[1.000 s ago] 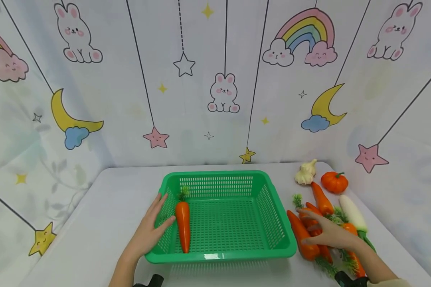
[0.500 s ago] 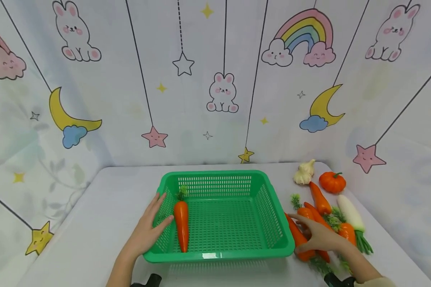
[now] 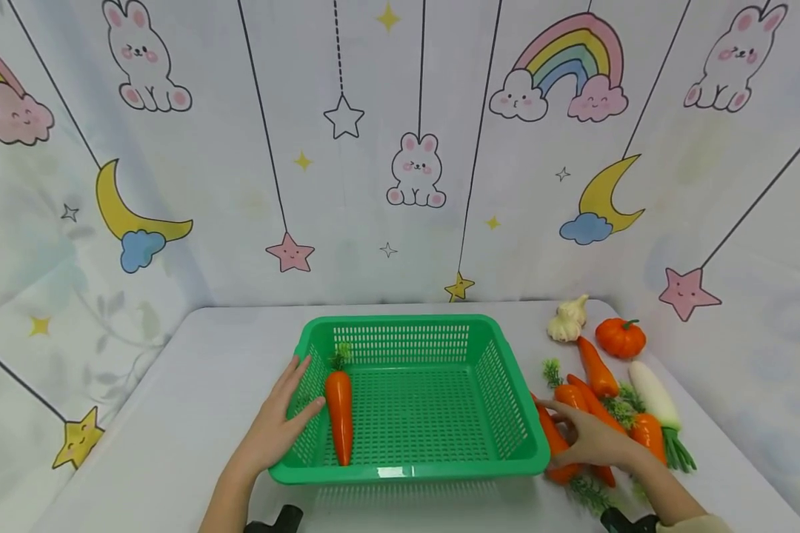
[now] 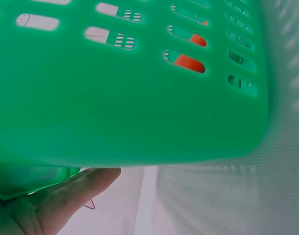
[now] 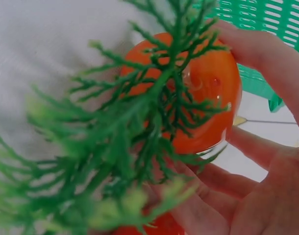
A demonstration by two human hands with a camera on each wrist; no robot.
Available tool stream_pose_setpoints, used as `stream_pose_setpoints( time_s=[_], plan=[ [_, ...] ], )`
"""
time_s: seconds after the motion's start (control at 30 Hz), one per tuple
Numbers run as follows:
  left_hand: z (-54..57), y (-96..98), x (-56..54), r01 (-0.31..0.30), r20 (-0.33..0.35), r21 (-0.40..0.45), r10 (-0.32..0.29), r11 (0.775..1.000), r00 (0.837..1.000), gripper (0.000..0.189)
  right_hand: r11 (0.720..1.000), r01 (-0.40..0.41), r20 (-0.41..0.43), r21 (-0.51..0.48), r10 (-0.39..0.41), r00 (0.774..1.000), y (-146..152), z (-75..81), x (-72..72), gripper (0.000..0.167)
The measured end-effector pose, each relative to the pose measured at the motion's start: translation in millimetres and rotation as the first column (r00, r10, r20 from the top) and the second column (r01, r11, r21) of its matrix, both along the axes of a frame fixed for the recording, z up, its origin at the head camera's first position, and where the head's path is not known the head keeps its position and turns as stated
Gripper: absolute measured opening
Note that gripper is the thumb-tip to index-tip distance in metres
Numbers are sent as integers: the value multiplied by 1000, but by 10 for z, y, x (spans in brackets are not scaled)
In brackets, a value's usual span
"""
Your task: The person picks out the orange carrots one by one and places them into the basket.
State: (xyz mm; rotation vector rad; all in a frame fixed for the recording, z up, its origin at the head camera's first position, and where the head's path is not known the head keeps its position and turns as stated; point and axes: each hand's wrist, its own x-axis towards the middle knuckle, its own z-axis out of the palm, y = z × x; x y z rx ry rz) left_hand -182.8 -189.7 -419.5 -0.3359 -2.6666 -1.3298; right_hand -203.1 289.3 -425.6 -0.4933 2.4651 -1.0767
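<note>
A green plastic basket (image 3: 433,474) stands mid-table with one carrot (image 3: 339,418) lying along its left side. At the basket's left rim is my left hand (image 3: 275,422), its fingers and thumb fairly straight; the left wrist view shows a straight thumb (image 4: 76,198) near the rim. To the right of the basket, my right hand (image 3: 593,438) grips another carrot (image 3: 555,433) near its leafy end. In the right wrist view, thumb and fingers lie around the thick end of this carrot (image 5: 213,98), whose green leaves (image 5: 120,122) cover part of it.
Several more carrots lie close by the right hand, among them an upper one (image 3: 597,368). A white radish (image 3: 655,392), a small pumpkin (image 3: 621,338) and a garlic bulb (image 3: 568,319) lie around them. A patterned cloth (image 3: 353,185) hangs behind the table.
My right hand has moved left and down from above the vegetable pile and taken hold of the carrot nearest the basket. The left hand stays at the rim.
</note>
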Motion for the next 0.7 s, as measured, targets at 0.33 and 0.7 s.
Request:
stream_pose_setpoints(
  time_s=[0.33,0.7],
  plan=[
    [-9,-2,-2,0,-8,-3,0,1000,1000,67,997,-4,-86,-82,-3,996,23,118,-36,85],
    [-9,-6,6,-1,-20,-8,1,1000,1000,70,987,148,-10,-71,-149,989,20,461,-34,85]
  ],
)
